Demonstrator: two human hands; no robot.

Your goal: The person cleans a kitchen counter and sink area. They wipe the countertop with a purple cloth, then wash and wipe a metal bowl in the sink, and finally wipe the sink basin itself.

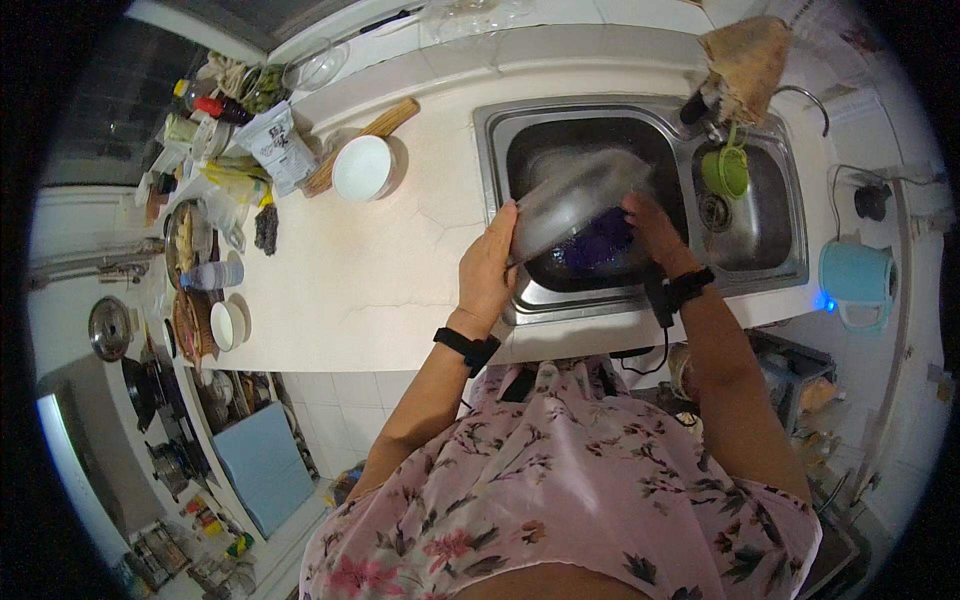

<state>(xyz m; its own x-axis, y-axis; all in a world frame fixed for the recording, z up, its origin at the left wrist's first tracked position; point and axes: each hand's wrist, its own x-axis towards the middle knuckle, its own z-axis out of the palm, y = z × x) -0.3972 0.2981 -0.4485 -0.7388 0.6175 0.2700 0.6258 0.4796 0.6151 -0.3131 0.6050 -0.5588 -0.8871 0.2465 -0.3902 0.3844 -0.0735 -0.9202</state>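
Over the large left sink basin point(607, 129), a greyish, shiny, shallow vessel point(574, 199) is tilted and blurred; its exact kind and material are unclear. My left hand point(487, 270) grips its left edge, the thumb lying along the rim. At the vessel's right side is my right hand point(656, 232), its fingers blurred near the edge; whether they grip it or only touch it is unclear. Beneath the vessel, something purple-blue and wet point(596, 241) shows in the basin, partly hidden.
A green strainer-like cup point(724, 171) hangs over the smaller right basin point(757, 232). A brown cloth point(746, 67) covers part of the faucet. On the counter point(375, 262) stand a white bowl point(364, 169), a bamboo roll point(390, 120) and a bottle point(214, 275). A light-blue kettle point(855, 281) is at right.
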